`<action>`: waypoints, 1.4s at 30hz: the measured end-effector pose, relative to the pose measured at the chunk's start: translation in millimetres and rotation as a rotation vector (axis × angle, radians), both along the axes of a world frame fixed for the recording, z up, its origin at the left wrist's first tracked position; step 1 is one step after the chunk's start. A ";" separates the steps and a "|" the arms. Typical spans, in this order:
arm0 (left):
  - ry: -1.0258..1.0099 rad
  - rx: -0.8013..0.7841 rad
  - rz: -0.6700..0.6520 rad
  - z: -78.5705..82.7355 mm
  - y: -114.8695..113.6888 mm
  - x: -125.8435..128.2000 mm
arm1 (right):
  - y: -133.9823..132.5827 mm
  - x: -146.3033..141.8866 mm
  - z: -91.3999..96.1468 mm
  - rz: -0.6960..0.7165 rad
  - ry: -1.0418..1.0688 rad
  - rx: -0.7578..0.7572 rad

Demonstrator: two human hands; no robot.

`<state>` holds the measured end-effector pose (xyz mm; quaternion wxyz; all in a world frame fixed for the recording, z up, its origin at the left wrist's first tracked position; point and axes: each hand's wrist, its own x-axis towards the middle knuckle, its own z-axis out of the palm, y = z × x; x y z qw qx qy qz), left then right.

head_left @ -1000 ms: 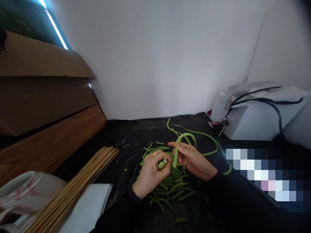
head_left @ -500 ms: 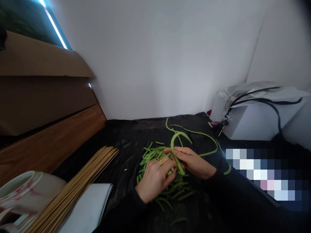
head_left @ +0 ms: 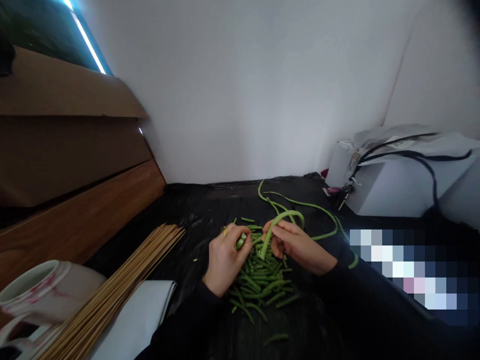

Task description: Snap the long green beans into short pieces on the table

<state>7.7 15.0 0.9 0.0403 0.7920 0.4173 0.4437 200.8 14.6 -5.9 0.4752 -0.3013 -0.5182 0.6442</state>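
The left hand (head_left: pixel 224 260) is closed, thumb and fingertips pinched on a short bean piece (head_left: pixel 240 243); a gold ring (head_left: pixel 225 232) shows on one finger. Just to its right, the right hand (head_left: pixel 302 248) is clamped on a long bean (head_left: pixel 285 215) that arches up and away to the far side. The bean's cut end points down toward the left hand, seemingly not touching it, though the view is small. Both hands hover over a pile of cut bean pieces (head_left: pixel 262 287) on a black plastic sheet (head_left: pixel 195 210). Farther off lie whole beans (head_left: pixel 313 206) in loose curves. To the near left is a bundle of bamboo skewers (head_left: pixel 116 295) partly over a white sheet (head_left: pixel 138 320); at far right, a white box (head_left: pixel 390 192) draped with black cables.
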 end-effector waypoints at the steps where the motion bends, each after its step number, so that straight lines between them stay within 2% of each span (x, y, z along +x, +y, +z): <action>1: -0.016 0.008 0.014 0.9 0.5 -0.6 | -0.6 -0.6 0.2 0.012 0.003 -0.012; 4: -0.059 0.027 0.080 4.3 4.9 -5.9 | -2.7 -2.2 2.6 0.042 0.009 -0.035; 7: -0.075 0.042 0.198 6.5 15.2 -18.4 | -2.8 -1.9 5.2 -0.006 0.004 -0.040; 11: 0.013 -0.006 0.382 5.2 32.2 -41.4 | 0.6 0.1 3.7 -0.130 -0.012 -0.025; 15: 0.114 -0.111 0.522 3.4 39.9 -56.2 | 1.8 -0.1 0.7 -0.145 -0.048 0.021; 24: 0.278 -0.191 0.599 0.5 36.3 -56.3 | -1.7 -3.0 5.8 -0.149 -0.176 0.119; 27: 0.229 -0.184 0.531 -2.5 38.2 -54.9 | -2.3 -3.2 6.8 -0.137 -0.220 0.124; 31: 0.061 -0.147 0.368 -2.1 34.7 -42.7 | -2.2 -4.1 4.3 -0.123 -0.228 0.118; 33: -0.051 -0.184 0.268 0.5 28.0 -32.1 | -1.4 -5.0 2.0 -0.137 -0.258 0.115; 35: -0.121 -0.262 0.115 3.6 18.8 -20.6 | -0.3 -6.2 -0.1 -0.153 -0.304 0.120; 38: -0.120 -0.319 -0.108 6.8 4.2 -4.8 | 1.0 -8.3 -2.3 -0.179 -0.344 0.160; 40: -0.086 -0.333 -0.177 6.9 -3.0 3.1 | 0.9 -10.3 -2.7 -0.216 -0.374 0.206; 42: -0.057 -0.345 -0.185 5.8 -6.9 8.1 | -0.4 -12.7 -2.2 -0.238 -0.412 0.242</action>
